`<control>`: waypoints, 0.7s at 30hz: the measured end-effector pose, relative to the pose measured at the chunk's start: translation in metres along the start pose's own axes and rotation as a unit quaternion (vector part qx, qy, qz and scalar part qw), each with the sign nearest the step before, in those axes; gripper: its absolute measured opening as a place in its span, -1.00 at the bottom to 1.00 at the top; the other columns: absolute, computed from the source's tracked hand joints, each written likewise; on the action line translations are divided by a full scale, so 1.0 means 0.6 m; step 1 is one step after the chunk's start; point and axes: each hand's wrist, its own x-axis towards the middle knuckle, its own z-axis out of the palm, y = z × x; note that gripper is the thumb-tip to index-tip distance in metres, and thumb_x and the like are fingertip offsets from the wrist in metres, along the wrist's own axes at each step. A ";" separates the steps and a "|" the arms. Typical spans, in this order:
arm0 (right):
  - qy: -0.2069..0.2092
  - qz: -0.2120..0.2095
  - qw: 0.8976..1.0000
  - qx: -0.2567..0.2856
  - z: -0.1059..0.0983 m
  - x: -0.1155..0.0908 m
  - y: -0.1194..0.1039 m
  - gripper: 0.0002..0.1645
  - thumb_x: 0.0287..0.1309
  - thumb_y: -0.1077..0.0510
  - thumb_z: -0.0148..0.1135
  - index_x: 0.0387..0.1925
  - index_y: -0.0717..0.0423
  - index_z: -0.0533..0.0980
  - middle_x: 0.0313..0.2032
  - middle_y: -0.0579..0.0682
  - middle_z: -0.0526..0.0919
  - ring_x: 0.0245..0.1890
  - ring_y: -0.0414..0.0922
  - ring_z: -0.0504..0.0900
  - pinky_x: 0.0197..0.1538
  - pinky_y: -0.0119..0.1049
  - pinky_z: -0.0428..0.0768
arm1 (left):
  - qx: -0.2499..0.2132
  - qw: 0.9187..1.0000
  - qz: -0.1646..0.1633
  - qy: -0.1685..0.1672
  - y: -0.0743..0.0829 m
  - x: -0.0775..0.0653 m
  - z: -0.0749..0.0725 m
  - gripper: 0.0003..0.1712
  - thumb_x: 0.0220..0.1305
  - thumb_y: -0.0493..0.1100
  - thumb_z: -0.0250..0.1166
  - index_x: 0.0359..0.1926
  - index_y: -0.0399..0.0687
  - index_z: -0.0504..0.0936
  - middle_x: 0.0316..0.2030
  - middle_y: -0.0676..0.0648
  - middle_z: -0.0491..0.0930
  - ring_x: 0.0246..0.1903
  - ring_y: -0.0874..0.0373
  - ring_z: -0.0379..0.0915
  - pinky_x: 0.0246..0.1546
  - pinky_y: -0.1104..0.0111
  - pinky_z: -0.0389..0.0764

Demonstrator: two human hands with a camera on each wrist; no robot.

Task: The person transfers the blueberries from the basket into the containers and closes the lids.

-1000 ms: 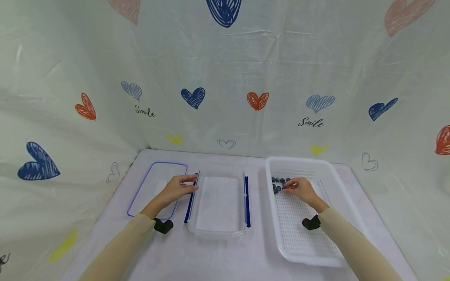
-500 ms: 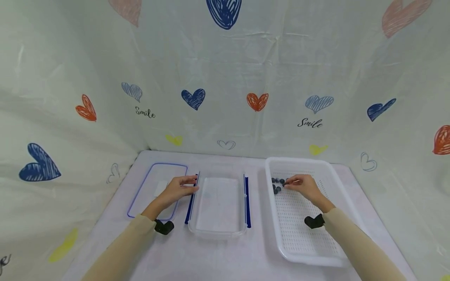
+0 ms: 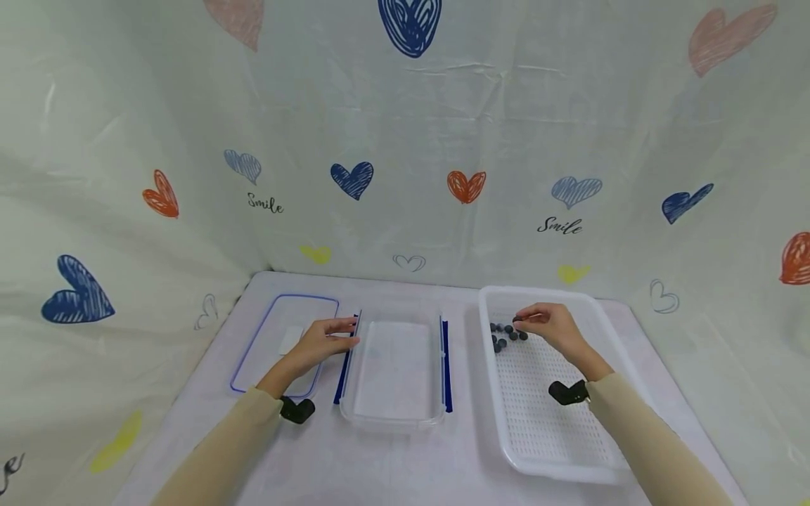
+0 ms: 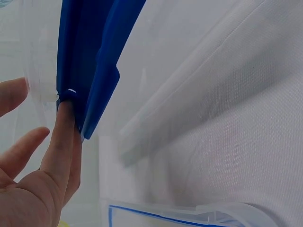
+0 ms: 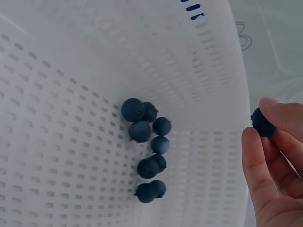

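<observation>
My right hand point(image 3: 552, 329) pinches a dark blueberry point(image 5: 262, 123) between thumb and fingers, raised above a white perforated basket point(image 3: 557, 464). Several other blueberries point(image 3: 502, 343) lie on the basket floor, close to its left wall. With its fingers mostly straight, my left hand point(image 3: 316, 344) touches the left side of a clear plastic container point(image 3: 395, 376). The left wrist view shows some of those fingers against the container's hinged blue side flap point(image 4: 87, 61), and other digits by its clear wall. No lid covers the container.
Left of the container, partly under my left forearm, lies a clear lid with a blue rim point(image 3: 253, 344). A white cloth covers the table point(image 3: 392, 467). Behind it hangs a pale curtain point(image 3: 405, 218) printed with hearts.
The right hand has drawn away from the berry group and risen, carrying a blueberry; berries it covered now show. The left hand stays at the container's side.
</observation>
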 end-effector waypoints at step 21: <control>-0.009 -0.005 1.000 0.009 0.001 0.031 -0.086 -0.62 0.18 0.14 0.45 -0.05 0.33 0.65 -0.10 0.20 0.71 -0.19 -0.21 0.66 -0.13 -0.39 0.62 | -0.028 1.000 -0.004 -0.008 0.008 0.000 -0.001 -0.33 0.31 -0.16 0.38 0.36 -0.31 0.41 0.20 -0.39 0.48 0.00 -0.12 0.61 -0.02 0.19 0.67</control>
